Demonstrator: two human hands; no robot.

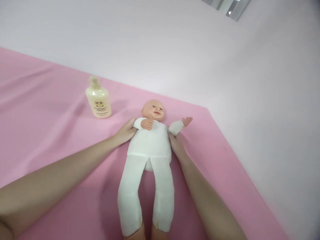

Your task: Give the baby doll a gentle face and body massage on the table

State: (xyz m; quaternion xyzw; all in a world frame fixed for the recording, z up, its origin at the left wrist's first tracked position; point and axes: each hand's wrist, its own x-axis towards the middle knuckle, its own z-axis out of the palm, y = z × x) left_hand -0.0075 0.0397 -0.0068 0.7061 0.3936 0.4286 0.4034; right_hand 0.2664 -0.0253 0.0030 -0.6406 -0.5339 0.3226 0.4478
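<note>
On the pink sheet [50, 110], seen from the head camera, a baby doll [150, 146] in a white cloth body lies face up. The left hand [126, 131] cups its shoulder, fingers tucked beneath; the right hand [177, 146] presses flat against its other side. A cream pump bottle [98, 99] stands nearby.

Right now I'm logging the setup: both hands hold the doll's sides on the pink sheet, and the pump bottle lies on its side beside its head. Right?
Not quite. In the head view the pump bottle stands upright. Both hands, left and right, do touch the doll on the pink sheet.
</note>
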